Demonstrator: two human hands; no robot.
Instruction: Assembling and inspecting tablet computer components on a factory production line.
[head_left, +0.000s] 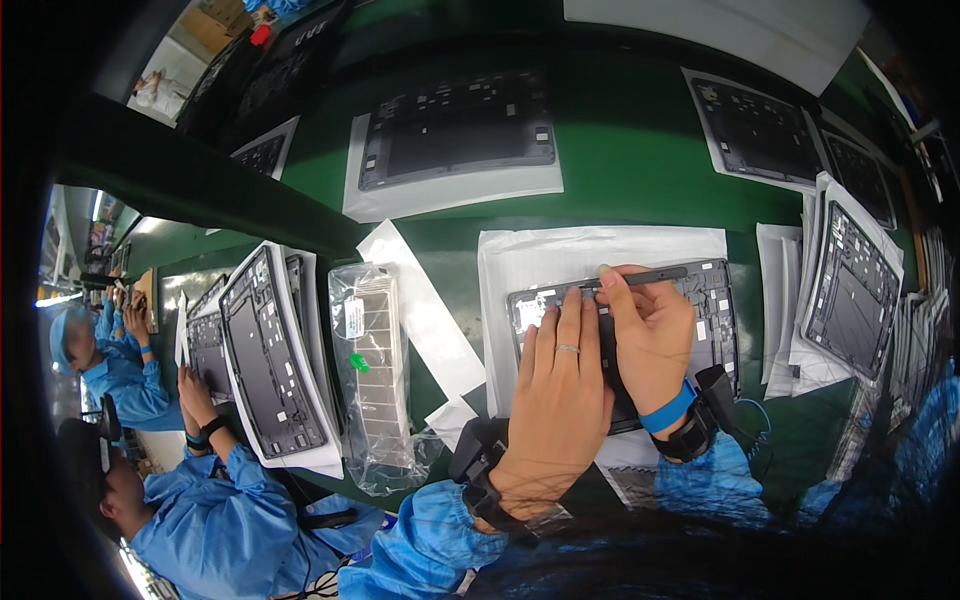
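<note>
Here, clear bag [375, 375] with white label lay left | dark frame [712, 300] ran left-right on white sheet [560, 255] | left hand [555, 385] flat, fingers spread narrow, on it | right hand [650, 335] pinched thin strip [645, 277].

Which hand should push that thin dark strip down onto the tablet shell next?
Probably the right hand. Its fingertips already pinch the thin dark strip along the top edge of the tablet shell. The left hand lies flat on the shell, holding it steady.
</note>
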